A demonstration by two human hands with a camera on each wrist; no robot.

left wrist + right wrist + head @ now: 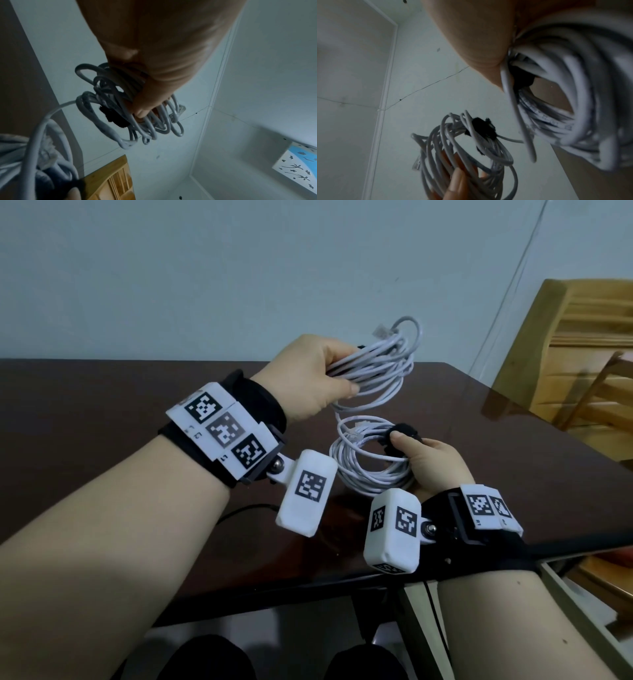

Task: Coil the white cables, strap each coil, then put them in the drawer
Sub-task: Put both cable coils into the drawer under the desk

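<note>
Above the dark brown table (102, 412), in the head view, both hands hold a coil of white cable in the air. The left hand (318, 378) is raised over the far right part of the tabletop, fingers and thumb curled round the upper coil (380, 361), whose loops fan out loosely to the right with a clear plug sticking up at the top. The right hand (431, 463) sits lower, near the front right corner of the table, gripping the lower coil (366, 460); its thumb presses on a black strap (400, 433) wrapped round the bundle. This coil is rounder and tidier, with a plug end lying across its top. A wooden chair (561, 344) stands past the right edge of the table.

From the left wrist view, the left hand (154, 75) closes on the upper coil (120, 108), with the fingertips tucked through the loops. A black strap (115, 117) bands the strands on one side. The lower coil (34, 155) shows blurred at the bottom left corner.

From the right wrist view, the right hand (479, 40) clasps the lower coil (565, 108), thick and close, with its black strap (522, 78) at the palm. Beyond it hangs the upper coil (462, 148), its strap (482, 128) visible, with fingers (455, 186) of the left hand threaded through the loops.
</note>
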